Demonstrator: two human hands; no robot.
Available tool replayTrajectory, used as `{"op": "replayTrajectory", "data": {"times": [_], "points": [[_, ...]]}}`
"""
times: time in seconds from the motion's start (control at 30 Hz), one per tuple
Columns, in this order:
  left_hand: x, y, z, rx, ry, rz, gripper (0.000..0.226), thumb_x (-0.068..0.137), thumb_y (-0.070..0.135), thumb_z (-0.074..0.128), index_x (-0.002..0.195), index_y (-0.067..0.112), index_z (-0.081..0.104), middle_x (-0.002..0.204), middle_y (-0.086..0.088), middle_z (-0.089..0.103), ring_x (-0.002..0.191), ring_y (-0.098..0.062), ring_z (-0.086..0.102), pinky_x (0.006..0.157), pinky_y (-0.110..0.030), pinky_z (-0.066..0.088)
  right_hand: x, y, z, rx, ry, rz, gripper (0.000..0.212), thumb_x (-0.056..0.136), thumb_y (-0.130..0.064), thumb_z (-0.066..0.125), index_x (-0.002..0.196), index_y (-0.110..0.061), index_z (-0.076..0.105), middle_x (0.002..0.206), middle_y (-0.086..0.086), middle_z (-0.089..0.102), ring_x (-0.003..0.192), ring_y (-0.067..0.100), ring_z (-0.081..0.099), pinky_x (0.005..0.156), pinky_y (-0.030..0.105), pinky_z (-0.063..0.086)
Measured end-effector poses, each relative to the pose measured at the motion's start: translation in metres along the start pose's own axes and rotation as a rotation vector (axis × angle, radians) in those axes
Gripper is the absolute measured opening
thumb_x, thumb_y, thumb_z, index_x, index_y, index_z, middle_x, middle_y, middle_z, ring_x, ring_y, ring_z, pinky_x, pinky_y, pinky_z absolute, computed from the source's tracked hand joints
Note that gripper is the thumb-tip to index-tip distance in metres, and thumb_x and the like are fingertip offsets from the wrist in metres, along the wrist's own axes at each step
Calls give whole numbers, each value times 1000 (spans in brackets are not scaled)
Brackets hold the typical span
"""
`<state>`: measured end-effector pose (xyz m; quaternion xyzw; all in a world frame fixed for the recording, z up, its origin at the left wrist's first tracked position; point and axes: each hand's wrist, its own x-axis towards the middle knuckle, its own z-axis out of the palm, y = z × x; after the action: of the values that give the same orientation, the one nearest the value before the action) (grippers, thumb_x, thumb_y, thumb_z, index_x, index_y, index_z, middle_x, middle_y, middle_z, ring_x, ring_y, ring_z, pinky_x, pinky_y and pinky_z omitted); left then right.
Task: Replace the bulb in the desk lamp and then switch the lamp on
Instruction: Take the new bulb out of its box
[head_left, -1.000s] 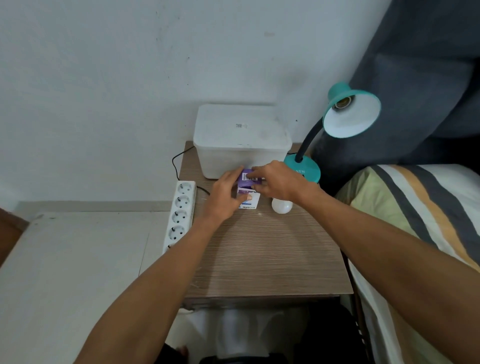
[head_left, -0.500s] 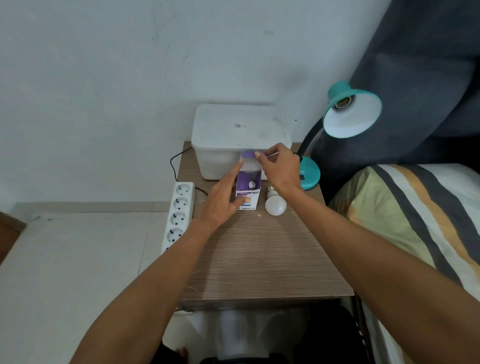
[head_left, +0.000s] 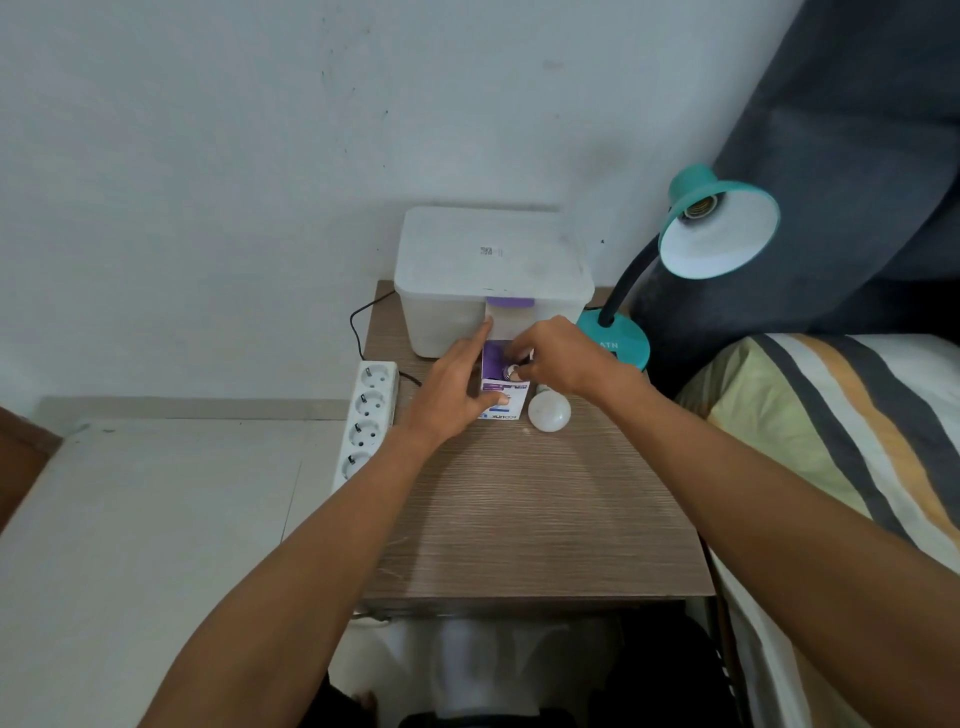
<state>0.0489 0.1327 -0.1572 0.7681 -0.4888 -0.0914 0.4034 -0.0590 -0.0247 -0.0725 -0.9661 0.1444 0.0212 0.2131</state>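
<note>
**Reaching into the bulb box on the bedside table**

We look down on a small wood-grain table (head_left: 519, 519) set against a pale wall, with a bed in a striped cover (head_left: 831, 415) to its right and a dark cushion (head_left: 831, 156) behind that. At the back of the table sits a white lidded plastic container (head_left: 488, 260). A white power strip (head_left: 366, 415) lies along the table's left edge, its black cable curling up toward the wall.

The teal desk lamp (head_left: 717, 228) stands at the back right corner, its shade turned toward us. We can see straight into the socket, and it holds no bulb.

Our left hand (head_left: 452, 389) grips the purple-and-white bulb box (head_left: 501, 402), thumb pressed on its front face and forefinger up along its left side. The box stands open, its purple flap (head_left: 509, 302) raised against the container. Our right hand (head_left: 556, 358) reaches into the opening, its fingertips (head_left: 522, 370) pinched on the metal base of the new bulb (head_left: 510, 371), which sits inside the box.

A bare white bulb (head_left: 549, 410) lies on the table just right of the box, below our right wrist, touched by neither hand.
</note>
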Motion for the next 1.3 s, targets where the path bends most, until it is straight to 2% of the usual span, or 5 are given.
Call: {"op": "replayTrajectory", "data": {"times": [0.23, 0.47, 0.6, 0.9, 1.3], "points": [[-1, -1, 1, -4, 12, 4, 107, 76, 24, 88, 160, 22, 23, 130, -5, 56, 120, -18, 55, 104, -29, 44, 3, -7, 2, -174, -39, -24, 22, 88, -29, 70, 107, -20, 77, 94, 4, 75, 81, 20, 67, 70, 33, 54], [0, 0, 2, -26, 20, -13, 106, 76, 21, 89, 160, 21, 24, 128, -6, 58, 118, -19, 57, 103, -31, 46, 11, -19, 1, -327, -102, -68, 14, 86, -18, 64, 91, -9, 72, 76, 9, 68, 70, 24, 64, 65, 37, 54], [0, -1, 2, -31, 14, -12, 107, 76, 21, 88, 160, 22, 23, 126, -5, 57, 115, -18, 58, 103, -31, 48, 3, -8, 13, -116, 34, -14, 5, 83, -16, 65, 79, -17, 67, 74, 3, 66, 69, 24, 63, 60, 36, 51], [4, 0, -1, -28, -3, -12, 109, 75, 17, 88, 160, 28, 21, 130, -5, 56, 115, -18, 61, 101, -33, 51, -18, -5, 34, 167, 399, -5, 32, 87, -19, 73, 119, -13, 70, 98, 5, 68, 82, 16, 60, 76, 29, 49], [6, 0, -2, -23, 8, -17, 105, 76, 22, 88, 159, 23, 25, 138, -7, 57, 124, -20, 57, 104, -35, 50, -18, -26, 19, 374, 666, -72, 27, 98, -28, 59, 120, -12, 58, 111, 0, 65, 102, 14, 61, 86, 28, 52]]}}
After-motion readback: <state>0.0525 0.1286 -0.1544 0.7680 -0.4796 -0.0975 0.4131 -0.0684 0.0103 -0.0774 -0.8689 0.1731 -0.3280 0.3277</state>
